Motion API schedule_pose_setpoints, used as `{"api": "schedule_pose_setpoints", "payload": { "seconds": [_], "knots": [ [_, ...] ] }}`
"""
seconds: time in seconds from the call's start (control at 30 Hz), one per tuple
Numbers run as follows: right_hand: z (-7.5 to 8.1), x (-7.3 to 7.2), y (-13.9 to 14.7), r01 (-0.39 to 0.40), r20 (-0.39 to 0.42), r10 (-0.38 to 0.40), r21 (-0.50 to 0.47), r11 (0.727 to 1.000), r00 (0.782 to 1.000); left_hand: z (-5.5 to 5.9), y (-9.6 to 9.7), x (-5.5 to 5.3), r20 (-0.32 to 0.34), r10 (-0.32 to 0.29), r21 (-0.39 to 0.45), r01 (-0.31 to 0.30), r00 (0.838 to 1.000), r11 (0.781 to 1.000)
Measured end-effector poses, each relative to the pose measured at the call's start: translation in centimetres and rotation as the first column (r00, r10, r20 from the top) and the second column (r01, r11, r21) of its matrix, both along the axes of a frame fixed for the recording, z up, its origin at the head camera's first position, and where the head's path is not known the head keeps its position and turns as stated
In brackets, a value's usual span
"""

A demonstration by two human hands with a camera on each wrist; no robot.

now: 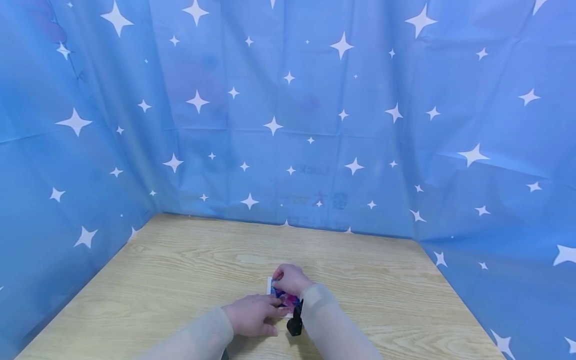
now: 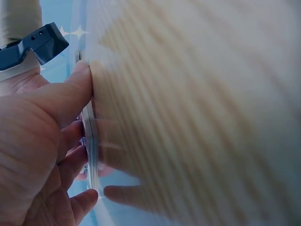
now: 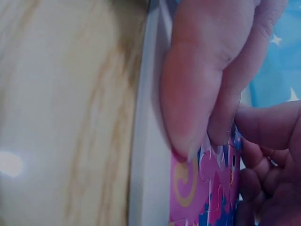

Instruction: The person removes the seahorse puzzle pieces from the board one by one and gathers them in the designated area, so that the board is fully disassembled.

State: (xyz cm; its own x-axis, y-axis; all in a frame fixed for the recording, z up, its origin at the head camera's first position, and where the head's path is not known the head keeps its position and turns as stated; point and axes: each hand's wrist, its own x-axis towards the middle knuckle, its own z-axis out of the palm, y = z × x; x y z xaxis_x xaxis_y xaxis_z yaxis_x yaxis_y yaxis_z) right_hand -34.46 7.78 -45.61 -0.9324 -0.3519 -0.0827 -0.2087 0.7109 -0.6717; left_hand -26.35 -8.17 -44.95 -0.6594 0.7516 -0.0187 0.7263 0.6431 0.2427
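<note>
A jigsaw puzzle in pink, blue and purple with a white border lies on the wooden table. My left hand rests along its near side, fingers extended over the picture. In the left wrist view, the left thumb lies at the board's edge. Bent over the puzzle's far left part is my right hand, thumb and fingertips close together at the surface. Right wrist view: left fingers press beside a yellow swirl, while the right thumb reaches the pieces; I cannot tell whether it pinches one.
A wooden table carries the puzzle, bordered by blue curtains with white stars at the back and sides. A black camera mount sits on the right wrist, close to the left fingertips.
</note>
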Motion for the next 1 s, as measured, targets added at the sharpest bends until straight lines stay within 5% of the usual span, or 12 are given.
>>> {"api": "schedule_pose_setpoints", "payload": {
  "seconds": [0.53, 1.0],
  "knots": [
    [0.04, -0.24, 0.27, -0.001, -0.002, 0.001, -0.024, 1.0, 1.0, 0.15, 0.09, -0.02, 0.014, 0.016, 0.004, -0.016, 1.0, 1.0],
    [-0.6, -0.28, 0.61, 0.02, 0.086, -0.008, -0.141, 0.99, 0.996, 0.11, -0.1, 0.09, 0.028, 0.007, 0.006, -0.007, 1.0, 1.0]
  ]
}}
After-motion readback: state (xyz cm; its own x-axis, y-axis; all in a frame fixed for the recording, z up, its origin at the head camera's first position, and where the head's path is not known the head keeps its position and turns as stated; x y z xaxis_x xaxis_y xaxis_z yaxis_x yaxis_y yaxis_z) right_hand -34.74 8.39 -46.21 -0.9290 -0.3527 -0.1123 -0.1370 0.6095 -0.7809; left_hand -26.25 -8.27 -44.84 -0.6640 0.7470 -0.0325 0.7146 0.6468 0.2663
